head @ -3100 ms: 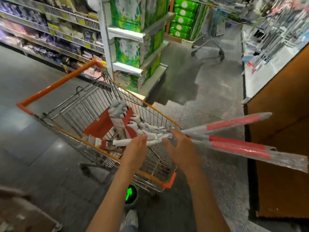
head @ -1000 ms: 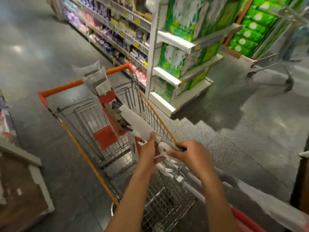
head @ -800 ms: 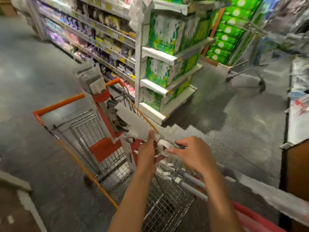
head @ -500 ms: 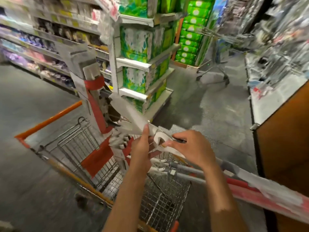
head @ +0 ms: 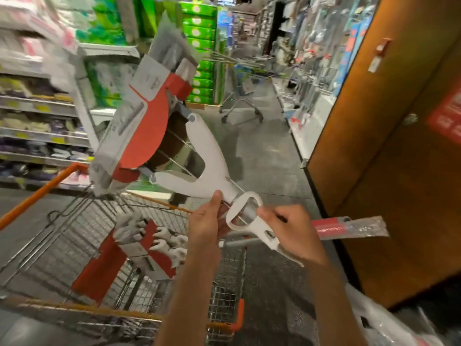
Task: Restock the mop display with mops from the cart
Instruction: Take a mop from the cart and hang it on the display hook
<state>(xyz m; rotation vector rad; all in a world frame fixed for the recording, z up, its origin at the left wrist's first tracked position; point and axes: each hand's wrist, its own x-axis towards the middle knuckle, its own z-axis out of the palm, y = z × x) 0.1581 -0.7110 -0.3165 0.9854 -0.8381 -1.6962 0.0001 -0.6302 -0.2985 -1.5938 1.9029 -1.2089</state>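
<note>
1. We grip the mop (head: pixel 199 156) with both hands at its neck: left hand (head: pixel 208 222) curls around the base of the white fork with the thumb up along it, right hand (head: pixel 290 232) pinches the white loop-shaped wringer handle (head: pixel 245 214) just behind.
2. The mop is lifted above the cart (head: pixel 74 245), head up and left, shaft running back lower right past our right arm.
3. Handling, our guess: light but long and top-heavy, stiff plastic and a rigid shaft; the wrap on the shaft probably slips. Best hold is the bare neck plus one hand further down the shaft to stop swinging.
4. Look: white Y-shaped fork, thin metal rods, dark sponge strip under a grey-and-red cardboard sleeve (head: pixel 139 126).
5. More mops (head: pixel 149 245) lie in the cart, red-and-grey heads visible; one wrapped red handle (head: pixel 349 227) sticks out right, near the wooden panel (head: pixel 386 171).
6. The aisle display (head: pixel 311 71) lies ahead right, blurred.
</note>
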